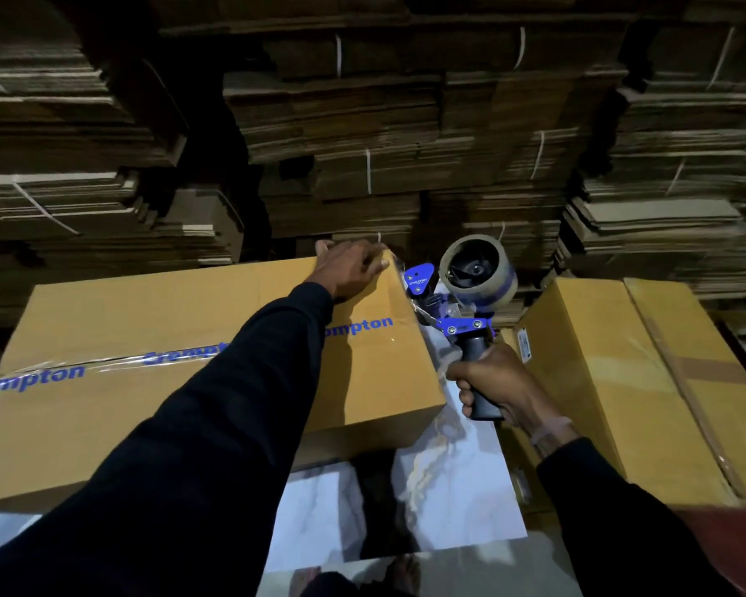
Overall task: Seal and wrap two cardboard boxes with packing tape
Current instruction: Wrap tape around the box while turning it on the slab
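A large cardboard box (156,338) with blue lettering lies on the left, a strip of clear tape along its top seam. My left hand (349,267) rests on its far right corner, fingers curled over the edge. My right hand (492,381) grips the black handle of a blue tape dispenser (461,312), whose roll of clear tape (479,271) stands just right of that corner. The dispenser's front end meets the box's right side near the corner. A second cardboard box (612,381) lies on the right, with brown tape across it.
Tall stacks of flattened cardboard (362,135), tied with white string, fill the whole background close behind the boxes. A white marbled floor (453,489) shows between the two boxes. My feet are dimly visible at the bottom.
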